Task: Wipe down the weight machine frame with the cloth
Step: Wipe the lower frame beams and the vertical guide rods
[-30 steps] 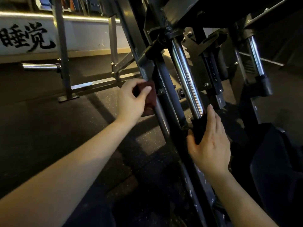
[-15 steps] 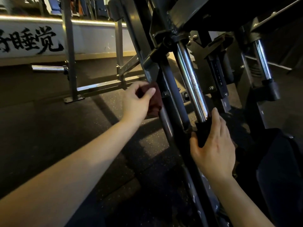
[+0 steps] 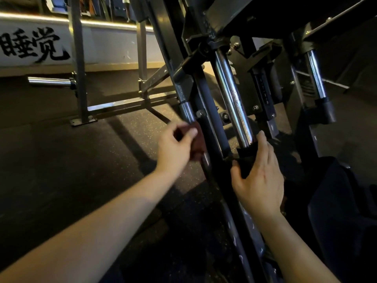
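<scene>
Dim gym, weight machine frame [image 3: 169, 50] with chrome guide rods [image 3: 230, 94], speckled rubber flooring [image 3: 61, 160], barbell sleeve [image 3: 49, 81] upper left

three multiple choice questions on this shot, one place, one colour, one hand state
1. Where is the cloth? A pressed on the thin slanted bar by the left hand B on a bench C in a bucket
2. What colour is the cloth? A white B dark red C green
3. The right hand is A a fist B holding a bottle C resting on the black sleeve under the shiny rod
Answers: A, fingers pinch it against the bar; B, it shows dark red by the thumb; C, fingers lie straight along the sleeve.
</scene>
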{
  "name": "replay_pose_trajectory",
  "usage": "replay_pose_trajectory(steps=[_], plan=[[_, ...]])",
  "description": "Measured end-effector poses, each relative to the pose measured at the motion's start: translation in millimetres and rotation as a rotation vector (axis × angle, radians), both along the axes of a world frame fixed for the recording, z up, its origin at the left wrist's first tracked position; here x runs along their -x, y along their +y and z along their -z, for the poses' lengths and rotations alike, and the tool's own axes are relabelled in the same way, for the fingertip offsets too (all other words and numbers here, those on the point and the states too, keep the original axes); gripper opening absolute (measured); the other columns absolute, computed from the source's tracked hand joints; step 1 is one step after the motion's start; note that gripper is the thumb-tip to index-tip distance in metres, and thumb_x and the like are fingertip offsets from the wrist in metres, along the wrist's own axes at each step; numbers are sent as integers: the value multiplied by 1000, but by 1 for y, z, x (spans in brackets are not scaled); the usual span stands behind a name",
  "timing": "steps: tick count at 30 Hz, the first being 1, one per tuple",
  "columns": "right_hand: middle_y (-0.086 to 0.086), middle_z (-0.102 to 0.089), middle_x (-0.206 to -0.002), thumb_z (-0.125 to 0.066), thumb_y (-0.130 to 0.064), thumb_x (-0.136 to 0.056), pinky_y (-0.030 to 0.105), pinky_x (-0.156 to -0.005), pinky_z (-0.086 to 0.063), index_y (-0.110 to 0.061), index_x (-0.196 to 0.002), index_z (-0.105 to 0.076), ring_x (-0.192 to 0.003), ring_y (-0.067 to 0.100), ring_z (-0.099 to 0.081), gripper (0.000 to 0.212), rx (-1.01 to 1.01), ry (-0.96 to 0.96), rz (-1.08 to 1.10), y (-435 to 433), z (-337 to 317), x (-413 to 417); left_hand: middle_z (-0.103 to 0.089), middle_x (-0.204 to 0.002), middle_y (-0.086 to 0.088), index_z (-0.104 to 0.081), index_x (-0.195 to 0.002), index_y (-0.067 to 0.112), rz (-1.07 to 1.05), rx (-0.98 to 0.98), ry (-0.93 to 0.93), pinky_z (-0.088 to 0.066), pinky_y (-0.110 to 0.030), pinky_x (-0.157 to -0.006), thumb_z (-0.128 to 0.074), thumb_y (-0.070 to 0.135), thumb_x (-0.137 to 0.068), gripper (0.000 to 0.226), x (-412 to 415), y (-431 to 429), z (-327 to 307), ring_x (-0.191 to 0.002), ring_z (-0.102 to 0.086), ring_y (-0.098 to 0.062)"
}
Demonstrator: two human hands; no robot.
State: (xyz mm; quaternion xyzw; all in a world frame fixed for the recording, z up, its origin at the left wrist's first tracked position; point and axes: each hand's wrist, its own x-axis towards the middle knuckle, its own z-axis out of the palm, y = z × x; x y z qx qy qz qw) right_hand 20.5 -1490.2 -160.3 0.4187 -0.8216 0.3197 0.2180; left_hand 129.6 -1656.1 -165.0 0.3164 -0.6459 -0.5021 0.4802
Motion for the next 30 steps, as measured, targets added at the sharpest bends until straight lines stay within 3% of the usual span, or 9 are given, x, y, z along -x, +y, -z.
replay_pose_trajectory(steps=[2,6,11,13,16,18,23,26,30], plan=[[13,-45,-150,-69,-34,-90,42,-102,-50,-13,-160,-17,-134,27,-50,90,11,-5,-13,1,1,0,-66,-108,13,-63,-106,34,-27,32,6,-62,-41,-86,-70,32,-95,13,1,-12,-12,-107,-65,-14],[14,-44,-152,-69,-34,-91,38,-108,-44,-14,-161,-16,-139,26,-46,89,29,-33,-30,3,2,1,-66,-104,13,-61,-104,27,-54,-34,50,-57,-16,-75,-71,26,-94,14,2,25,10,-98,-65,-2],[8,-48,-144,-71,-28,-91,22,-100,-31,-13,-161,-18,-130,13,-42,89,38,-61,-69,8,1,1,-59,-100,14,-60,-93,27,-78,173,-192,-47,-20,-84,-77,31,-87,19,8,50,33,-95,-57,-1],[7,-49,-140,-71,-28,-91,21,-97,-31,-13,-161,-17,-125,13,-44,90,30,-67,-85,10,2,2,-55,-105,10,-60,-94,26,-149,270,-217,-48,-27,-90,-76,34,-86,20,17,31,14,-100,-55,-9],[6,-49,-138,-71,-30,-90,22,-96,-34,-13,-161,-17,-123,12,-46,90,25,-54,-98,12,4,4,-54,-113,6,-63,-101,25,-217,249,-191,-50,-45,-101,-76,35,-86,22,26,2,-13,-113,-55,-19],[7,-48,-141,-70,-32,-90,23,-98,-35,-14,-161,-17,-125,14,-47,90,23,-52,-104,11,4,6,-55,-112,8,-63,-103,25,-245,301,-237,-49,-47,-102,-75,36,-87,22,27,6,-12,-114,-54,-18],[8,-45,-148,-69,-33,-91,25,-103,-35,-16,-161,-16,-132,17,-45,90,39,-88,-151,14,3,6,-56,-101,14,-62,-97,29,-258,371,-364,-48,-38,-98,-74,35,-87,17,23,59,25,-101,-54,-9],[8,-41,-151,-69,-30,-91,31,-109,-39,-16,-161,-14,-138,19,-42,90,47,-123,-213,18,2,9,-58,-94,15,-63,-93,30,-167,399,-431,-51,-41,-93,-77,28,-84,17,17,78,43,-95,-59,-8],[9,-34,-158,-69,-27,-92,31,-114,-34,-16,-162,-13,-144,19,-35,90,34,-142,-256,28,6,13,-59,-94,13,-61,-88,32,-146,337,-379,-50,-29,-87,-75,33,-88,14,6,66,27,-89,-58,-6]])
